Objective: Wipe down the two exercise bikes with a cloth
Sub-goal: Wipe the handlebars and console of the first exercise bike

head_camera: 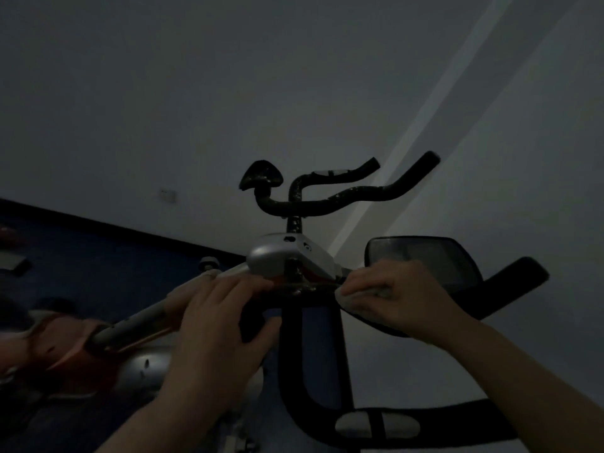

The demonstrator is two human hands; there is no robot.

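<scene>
Cloth (351, 297) under right hand (397, 294)

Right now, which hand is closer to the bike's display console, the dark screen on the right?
Right. The right hand presses the cloth just below the display console, nearly touching it. The left hand grips the frame well to its left.

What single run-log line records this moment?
left hand: gripping near bike | right hand: pressing cloth beside console | far bike: untouched
</scene>
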